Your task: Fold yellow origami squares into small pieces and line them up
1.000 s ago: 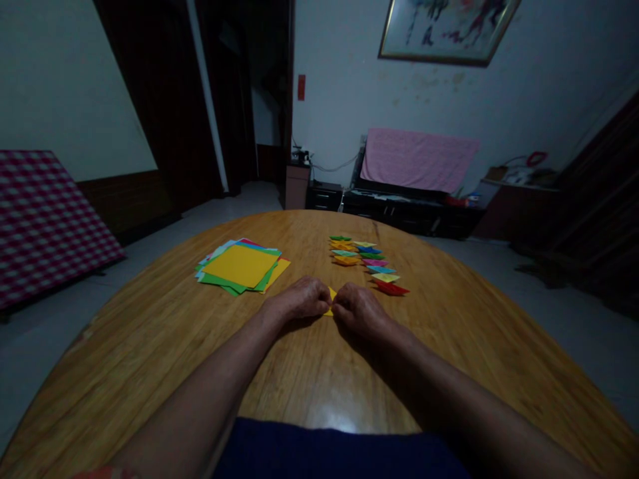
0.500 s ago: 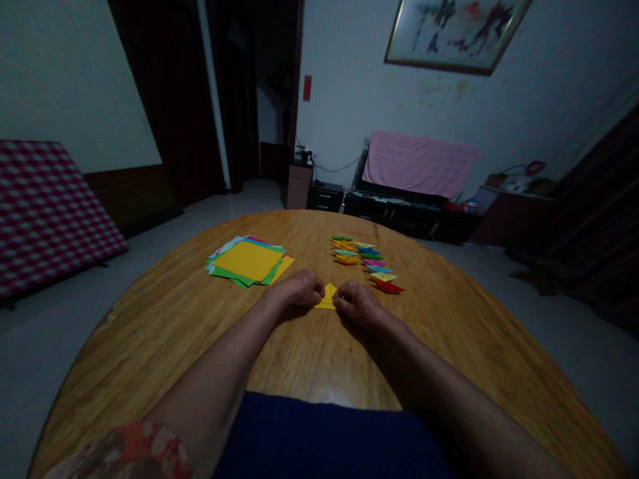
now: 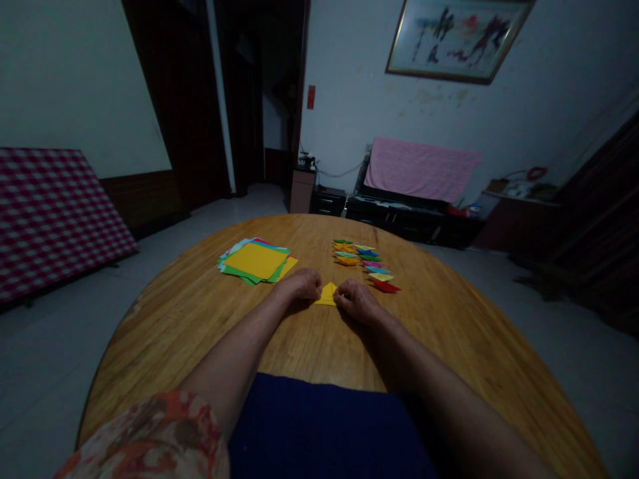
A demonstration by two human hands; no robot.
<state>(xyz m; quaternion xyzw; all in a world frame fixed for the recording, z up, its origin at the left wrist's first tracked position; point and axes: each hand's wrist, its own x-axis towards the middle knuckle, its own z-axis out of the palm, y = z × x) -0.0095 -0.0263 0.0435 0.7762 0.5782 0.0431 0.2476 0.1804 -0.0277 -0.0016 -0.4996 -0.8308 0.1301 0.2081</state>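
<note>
A small folded piece of yellow paper (image 3: 327, 295), with a pointed top and a flat lower band, lies on the wooden table (image 3: 309, 346). My left hand (image 3: 305, 285) pinches its left end, fingers curled. On its right end, my right hand (image 3: 355, 299) grips with thumb and fingertips pressed together. Both hands partly cover the ends of the paper. Just beyond my right hand, several folded paper boats (image 3: 372, 259) in various colours stand in two rows, a red paper boat (image 3: 384, 286) being the nearest.
Left of my hands lies a loose stack of coloured square paper (image 3: 257, 261), yellow on top. Beyond the round table are a black cabinet (image 3: 389, 216) and a pink cloth (image 3: 422, 169). A checked cloth-covered thing (image 3: 54, 223) stands at the left.
The camera view has shifted slightly. Both hands keep hold of the yellow paper at its two ends; its lower band looks a little narrower or flatter now.
</note>
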